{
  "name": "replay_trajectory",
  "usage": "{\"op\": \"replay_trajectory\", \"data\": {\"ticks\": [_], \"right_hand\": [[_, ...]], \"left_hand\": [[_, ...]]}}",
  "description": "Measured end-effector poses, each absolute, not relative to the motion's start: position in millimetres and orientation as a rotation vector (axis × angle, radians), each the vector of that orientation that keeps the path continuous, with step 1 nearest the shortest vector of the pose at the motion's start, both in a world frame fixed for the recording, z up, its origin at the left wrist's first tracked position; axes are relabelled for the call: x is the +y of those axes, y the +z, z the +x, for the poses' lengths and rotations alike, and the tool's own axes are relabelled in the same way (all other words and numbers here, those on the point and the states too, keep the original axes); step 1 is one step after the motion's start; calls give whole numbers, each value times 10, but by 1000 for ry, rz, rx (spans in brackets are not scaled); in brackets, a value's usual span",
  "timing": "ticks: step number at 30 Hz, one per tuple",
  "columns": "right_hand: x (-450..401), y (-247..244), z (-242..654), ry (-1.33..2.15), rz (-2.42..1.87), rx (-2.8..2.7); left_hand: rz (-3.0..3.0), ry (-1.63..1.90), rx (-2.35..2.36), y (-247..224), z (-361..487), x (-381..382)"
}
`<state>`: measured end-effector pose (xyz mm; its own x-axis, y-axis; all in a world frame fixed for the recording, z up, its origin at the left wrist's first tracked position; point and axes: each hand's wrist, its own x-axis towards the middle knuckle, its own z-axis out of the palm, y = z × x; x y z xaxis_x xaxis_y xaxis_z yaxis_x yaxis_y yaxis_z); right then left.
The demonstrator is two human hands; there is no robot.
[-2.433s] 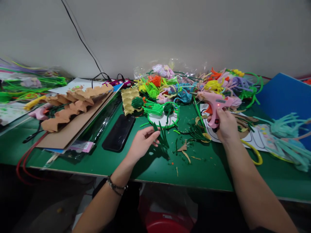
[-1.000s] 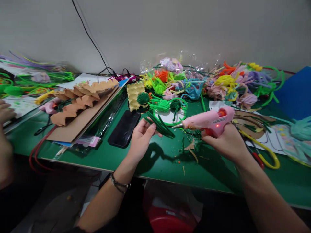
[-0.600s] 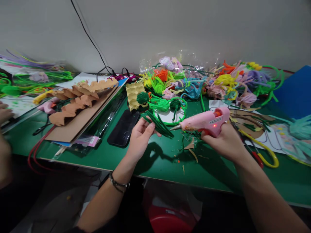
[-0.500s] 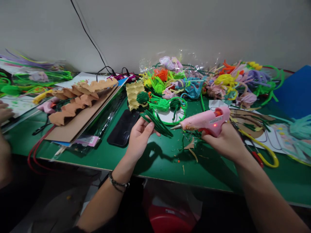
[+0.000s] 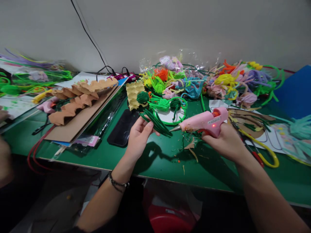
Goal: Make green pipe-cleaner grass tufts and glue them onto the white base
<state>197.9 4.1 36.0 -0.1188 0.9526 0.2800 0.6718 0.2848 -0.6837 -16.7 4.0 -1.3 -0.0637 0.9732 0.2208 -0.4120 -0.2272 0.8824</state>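
Left hand (image 5: 139, 136) pinched a bundle of dark green stems (image 5: 156, 122) above the near middle of the table (image 5: 155, 165). Right hand (image 5: 224, 142) gripped the glue gun (image 5: 206, 121), its nozzle just beside the stems' right end.

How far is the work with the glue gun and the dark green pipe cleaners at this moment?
Done: the left hand grips the dark green pipe cleaner bundle, and the right hand holds the pink glue gun, its red light on. In hand: the nozzle points at the bundle's end, close to it. Left: no glue or joint shows yet.
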Motion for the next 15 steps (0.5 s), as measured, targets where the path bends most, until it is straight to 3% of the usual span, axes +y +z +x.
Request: {"op": "replay_trajectory", "data": {"ticks": [15], "right_hand": [[50,352,2025,546,-1505,-1918]], "left_hand": [[1028,1585,770,-1,-195,49]]}}
